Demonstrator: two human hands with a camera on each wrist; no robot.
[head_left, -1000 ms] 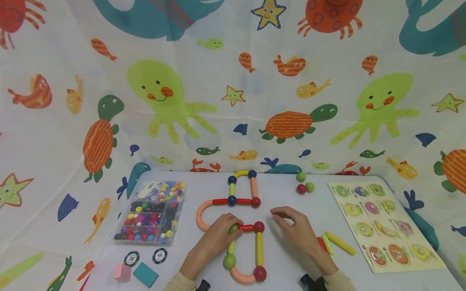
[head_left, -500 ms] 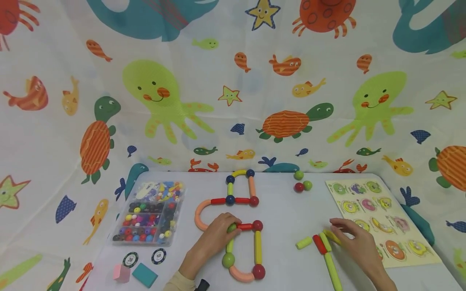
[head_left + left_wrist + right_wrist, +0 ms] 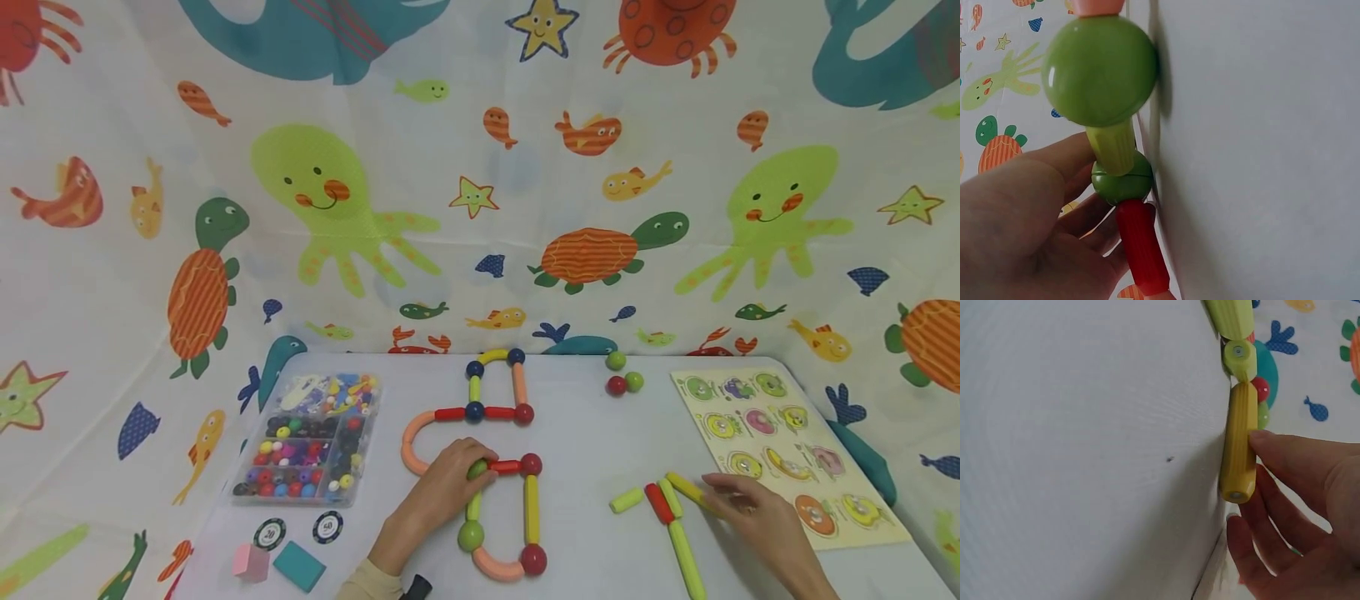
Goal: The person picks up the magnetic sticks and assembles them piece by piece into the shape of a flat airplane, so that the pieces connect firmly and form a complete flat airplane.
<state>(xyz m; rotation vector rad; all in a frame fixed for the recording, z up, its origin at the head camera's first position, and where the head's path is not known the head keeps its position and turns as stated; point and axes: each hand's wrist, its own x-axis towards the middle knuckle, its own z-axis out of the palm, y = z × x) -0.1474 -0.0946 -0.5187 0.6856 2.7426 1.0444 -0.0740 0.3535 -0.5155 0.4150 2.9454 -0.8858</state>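
My left hand (image 3: 448,482) grips a green ball (image 3: 1121,181) of a figure built from rods and balls on the table. A red rod (image 3: 504,467) and a yellow-green rod (image 3: 1112,149) join that ball. Lower down sit another green ball (image 3: 471,536), a curved peach rod (image 3: 498,567) and a red ball (image 3: 533,559). On the right, my right hand (image 3: 761,512) pinches the near end of a loose yellow rod (image 3: 1240,440) between thumb and fingers. Beside it lie a short red rod (image 3: 659,503) and several yellow-green rods (image 3: 686,558), some touching end to end.
At the left stands a divided bead box (image 3: 300,450), with two round chips (image 3: 327,527), a teal block (image 3: 299,567) and a pink block (image 3: 251,563) below. Loose balls (image 3: 617,385) lie at the back. A picture board (image 3: 708,410) rests at the right, near the right hand.
My right hand has moved right, from beside the figure to the yellow rod. The loose rods, bunched earlier, are spread out. My left hand has stayed on the green ball.
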